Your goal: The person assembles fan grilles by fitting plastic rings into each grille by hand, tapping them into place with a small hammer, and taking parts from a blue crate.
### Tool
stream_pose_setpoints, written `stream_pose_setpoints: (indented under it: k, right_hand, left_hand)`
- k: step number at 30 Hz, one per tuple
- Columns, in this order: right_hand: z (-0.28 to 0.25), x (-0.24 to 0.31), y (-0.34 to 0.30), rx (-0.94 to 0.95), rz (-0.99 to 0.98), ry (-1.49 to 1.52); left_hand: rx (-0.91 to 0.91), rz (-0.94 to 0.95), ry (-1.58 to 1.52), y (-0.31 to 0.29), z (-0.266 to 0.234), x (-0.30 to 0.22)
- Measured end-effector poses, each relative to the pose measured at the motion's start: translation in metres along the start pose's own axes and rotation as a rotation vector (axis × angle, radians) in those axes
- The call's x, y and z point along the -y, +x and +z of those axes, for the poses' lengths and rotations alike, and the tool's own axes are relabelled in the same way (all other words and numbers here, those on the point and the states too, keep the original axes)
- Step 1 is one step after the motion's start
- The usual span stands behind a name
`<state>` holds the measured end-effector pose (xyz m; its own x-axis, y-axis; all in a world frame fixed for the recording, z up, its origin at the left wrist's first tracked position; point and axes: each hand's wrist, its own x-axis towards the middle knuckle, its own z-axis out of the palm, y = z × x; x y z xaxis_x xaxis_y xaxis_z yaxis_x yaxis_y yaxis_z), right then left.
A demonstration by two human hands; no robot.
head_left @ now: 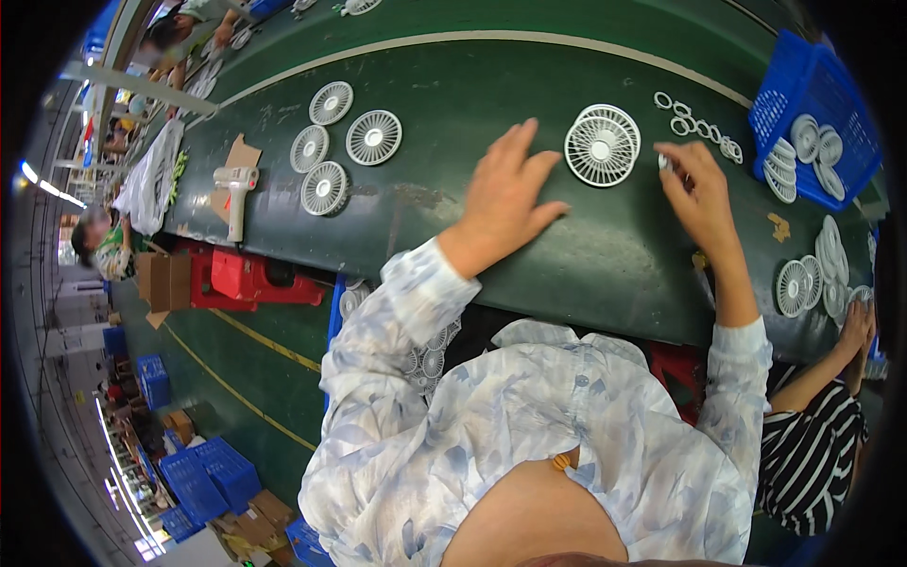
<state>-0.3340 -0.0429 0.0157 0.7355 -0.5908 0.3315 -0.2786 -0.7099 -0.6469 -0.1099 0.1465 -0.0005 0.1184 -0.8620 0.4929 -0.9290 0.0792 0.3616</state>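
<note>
On the green work table, two round white fan grilles (602,156) lie overlapped in front of me, spokes running out from a solid hub. To their left my left hand (505,194) hovers, fingers and thumb spread, with nothing in it. My right hand (701,194) is to the right of the grilles, its thumb and fingertips pinching a small white piece (664,163). The fingers partly cover that piece, so its full shape is hidden. Several white plastic rings (701,128) lie in a row beyond my right hand.
More fan grilles (373,138) lie at the left, near a white handheld tool (236,200) and cardboard. At the right, a tilted blue crate (770,109) holds grilles; more grilles (792,288) lie below it. A co-worker's hands (855,335) are at the far right. Red stools (248,276) stand left.
</note>
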Motion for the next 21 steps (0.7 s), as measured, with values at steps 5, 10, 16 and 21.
stream_pose_setpoints:
  k: [5,10,16,21]
  right_hand:
    - [0.018,0.026,-0.033,0.045,-0.127,-0.047]
    - [0.012,0.023,-0.051,0.056,-0.179,-0.259]
    - [0.015,0.021,-0.052,0.083,-0.205,-0.214]
    - [0.014,0.03,-0.055,0.045,-0.018,-0.184]
  left_hand:
    - [0.028,-0.002,0.01,0.021,0.029,-0.009]
    - [0.031,0.019,-0.031,0.028,0.033,-0.018]
    - [0.005,0.04,-0.099,0.037,0.045,-0.012]
    - [0.007,0.023,-0.057,0.045,0.052,-0.014]
